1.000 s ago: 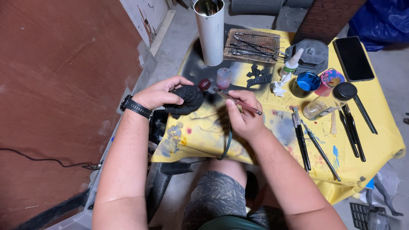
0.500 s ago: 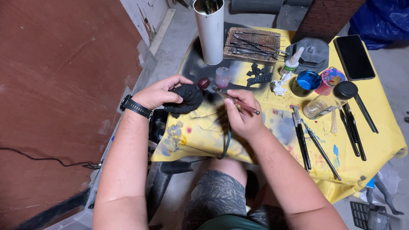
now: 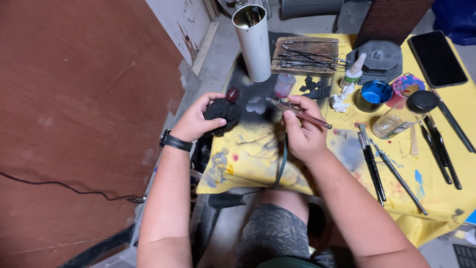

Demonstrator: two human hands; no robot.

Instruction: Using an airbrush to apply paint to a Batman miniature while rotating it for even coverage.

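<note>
View from above of a person seated at a low surface (image 3: pixel 446 198) covered in a paint-spattered yellow cloth. The left hand (image 3: pixel 198 119), with a black watch (image 3: pixel 174 141) on its wrist, is curled around a small black piece (image 3: pixel 222 113) with a dark red rounded part at its top, holding it just off the left edge of the surface. The right hand (image 3: pixel 302 130) is closed around an airbrush (image 3: pixel 297 111), a slim reddish pen-like tool with a small pink cup (image 3: pixel 284 85) at its front end, aimed leftward toward the black piece. The tool's tip sits near the piece but apart from it. A dark hose (image 3: pixel 281 166) runs down from the right hand toward the person's lap.

Behind the hands stands a tall white tube (image 3: pixel 254 42), upright. Beside it lies a brown woven mat (image 3: pixel 302 64) carrying thin metal tools. To the right are a white squeeze bottle (image 3: pixel 353 73), a blue cup (image 3: pixel 374 94), a black-lidded glass jar (image 3: pixel 404 116) lying on its side, a dark phone (image 3: pixel 436 58), and several black-handled brushes (image 3: pixel 377 168) laid out on the cloth.
</note>
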